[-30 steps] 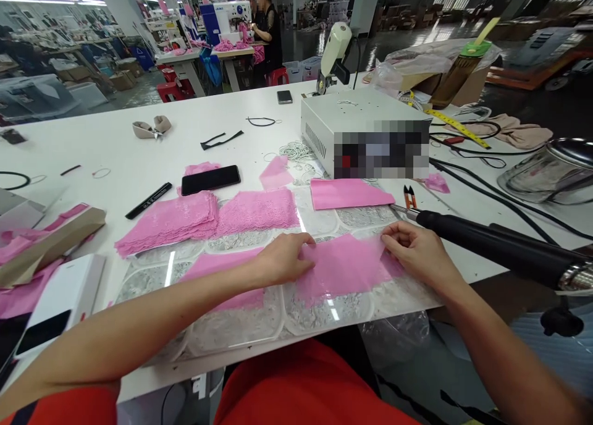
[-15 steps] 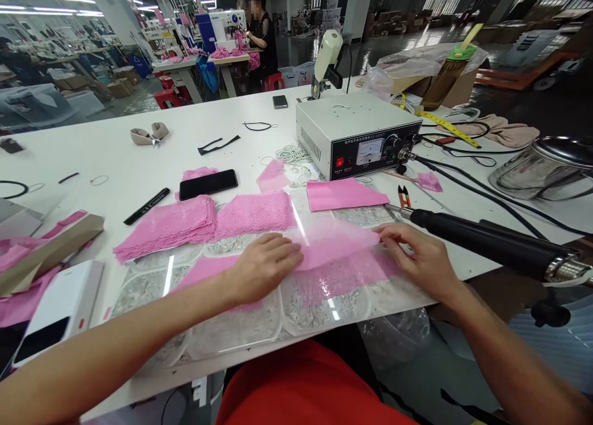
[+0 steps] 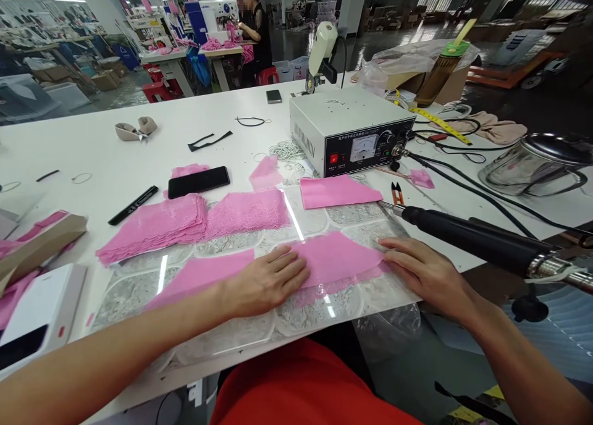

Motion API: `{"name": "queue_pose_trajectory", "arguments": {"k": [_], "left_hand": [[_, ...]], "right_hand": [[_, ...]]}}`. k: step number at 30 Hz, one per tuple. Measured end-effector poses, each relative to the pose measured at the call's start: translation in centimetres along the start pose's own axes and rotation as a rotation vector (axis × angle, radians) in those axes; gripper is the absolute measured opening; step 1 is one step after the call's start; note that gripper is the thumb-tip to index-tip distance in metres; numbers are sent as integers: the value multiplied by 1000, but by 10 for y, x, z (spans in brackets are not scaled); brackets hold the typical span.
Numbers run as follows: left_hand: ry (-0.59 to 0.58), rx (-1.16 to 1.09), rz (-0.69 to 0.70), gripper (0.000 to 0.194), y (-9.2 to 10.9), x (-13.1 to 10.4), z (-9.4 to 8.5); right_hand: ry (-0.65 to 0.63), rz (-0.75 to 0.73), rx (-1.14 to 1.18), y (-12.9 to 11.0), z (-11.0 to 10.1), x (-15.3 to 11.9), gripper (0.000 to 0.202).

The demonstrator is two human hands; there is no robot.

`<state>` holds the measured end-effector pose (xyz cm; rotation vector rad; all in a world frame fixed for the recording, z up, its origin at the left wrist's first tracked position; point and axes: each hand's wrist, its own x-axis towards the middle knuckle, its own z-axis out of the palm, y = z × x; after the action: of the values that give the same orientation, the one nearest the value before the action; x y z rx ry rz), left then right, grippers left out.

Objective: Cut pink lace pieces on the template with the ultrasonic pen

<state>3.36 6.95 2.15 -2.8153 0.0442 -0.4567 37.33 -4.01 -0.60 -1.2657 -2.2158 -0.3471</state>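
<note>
A smooth pink fabric piece (image 3: 338, 256) lies over a pink lace piece (image 3: 319, 294), whose scalloped edge shows below it. My left hand (image 3: 273, 280) rests flat on the left part of the fabric, fingers together and stretched out. At the fabric's right corner is my right hand (image 3: 424, 273), its fingers extended and the tips by the corner; I cannot tell whether they touch it. Another pink fabric piece (image 3: 199, 277) spreads under my left wrist. Beyond my hands lie a stack of pink lace pieces (image 3: 157, 224) and a folded pink cloth (image 3: 338, 191).
A grey control box (image 3: 352, 131) stands behind the cloth. From the right, a black handheld tool (image 3: 467, 233) on a cable points toward the cloth, near small orange-handled snips (image 3: 397, 194). A phone (image 3: 199, 182) lies by the stack. A white device (image 3: 44, 317) sits front left.
The top fabric was partly lifted at its right end; now it lies flat over the lace. My right fingers have straightened from a pinch. The view has shifted slightly.
</note>
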Motion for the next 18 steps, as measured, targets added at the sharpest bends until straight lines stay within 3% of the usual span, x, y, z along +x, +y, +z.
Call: {"name": "queue_pose_trajectory", "arguments": {"k": [9,18], "left_hand": [[-101,-21,21,38,4,3,-5],[-232,-170,-42,50,5,-6,-11]], "right_hand": [[-17,20,-61,-3,-10,-5,22],[-43,194,73,-4,-10,-12,17]]}}
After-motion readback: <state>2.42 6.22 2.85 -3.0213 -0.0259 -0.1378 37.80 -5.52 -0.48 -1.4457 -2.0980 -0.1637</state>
